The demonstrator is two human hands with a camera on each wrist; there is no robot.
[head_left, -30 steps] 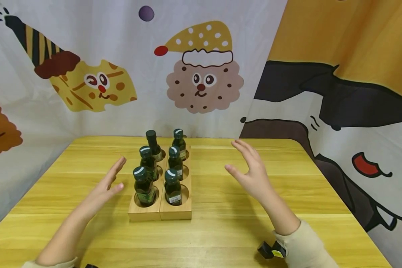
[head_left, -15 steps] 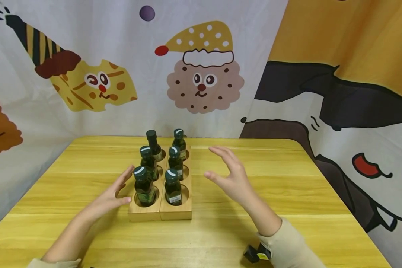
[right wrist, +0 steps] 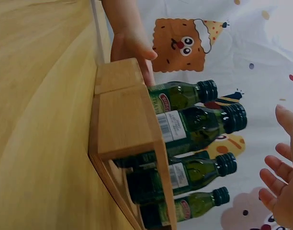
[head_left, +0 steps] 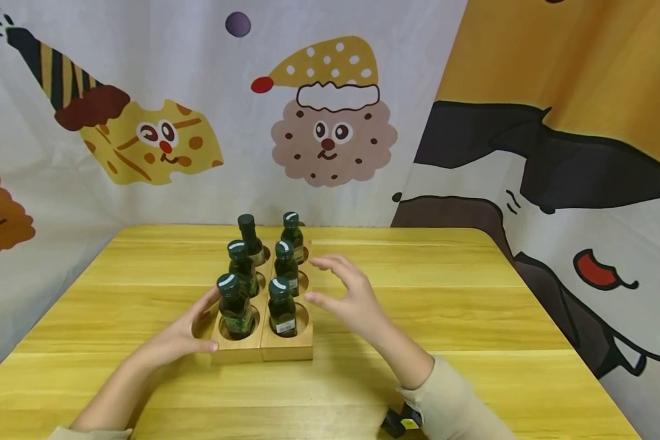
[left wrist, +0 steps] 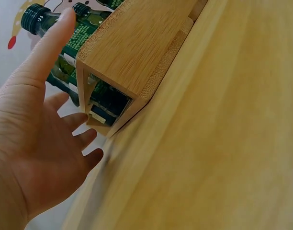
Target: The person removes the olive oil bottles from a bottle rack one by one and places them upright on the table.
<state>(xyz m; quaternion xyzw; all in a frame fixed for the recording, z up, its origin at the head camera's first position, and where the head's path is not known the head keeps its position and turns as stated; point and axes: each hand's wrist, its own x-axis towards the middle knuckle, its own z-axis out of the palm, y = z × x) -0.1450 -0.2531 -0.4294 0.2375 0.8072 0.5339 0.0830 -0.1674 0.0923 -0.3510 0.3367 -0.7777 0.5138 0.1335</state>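
Two light wooden bottle racks stand side by side on the table. Several dark green glass bottles with green screw caps sit upright in their round holes. At the racks' left side is my left hand, fingers spread and thumb near the front corner; whether it touches the wood I cannot tell. My right hand hovers beside the right rack, thumb and fingers apart, holding nothing. In the right wrist view, bottles with white labels show beyond the rack's open side.
The racks rest on a yellow wood-grain table. Behind it hangs a white cloth printed with cartoon food. A small black device is strapped at my right wrist, under a beige sleeve.
Both hands have moved in toward the racks: the left one rightward and a little down, the right one leftward and down. The racks and bottles stay put.
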